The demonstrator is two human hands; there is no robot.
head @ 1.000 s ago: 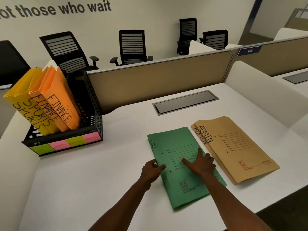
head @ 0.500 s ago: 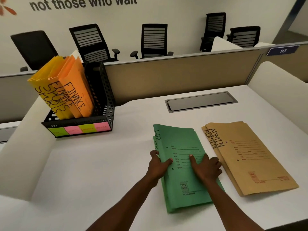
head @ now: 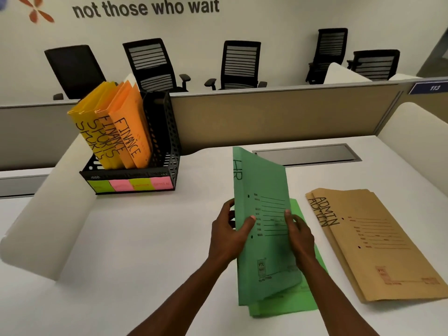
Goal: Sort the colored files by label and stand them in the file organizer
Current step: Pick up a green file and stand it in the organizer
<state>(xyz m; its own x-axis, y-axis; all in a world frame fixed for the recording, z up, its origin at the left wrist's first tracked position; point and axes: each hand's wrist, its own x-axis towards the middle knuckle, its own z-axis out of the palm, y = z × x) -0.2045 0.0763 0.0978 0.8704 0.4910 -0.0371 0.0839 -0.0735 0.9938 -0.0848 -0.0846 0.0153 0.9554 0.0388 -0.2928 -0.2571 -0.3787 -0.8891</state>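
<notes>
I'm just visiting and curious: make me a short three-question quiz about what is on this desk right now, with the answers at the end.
1. True or false: the file organizer already holds the files marked ADMIN.
2. Which word is written on the green file that the left hand and right hand are lifting? A) SPORTS B) HR C) FINANCE
3. Fill in: the two brown files lie flat on the desk, to the ____ of the green ones.

Key
1. False: it holds yellow SPORTS files and orange FINANCE files.
2. B
3. right
</notes>
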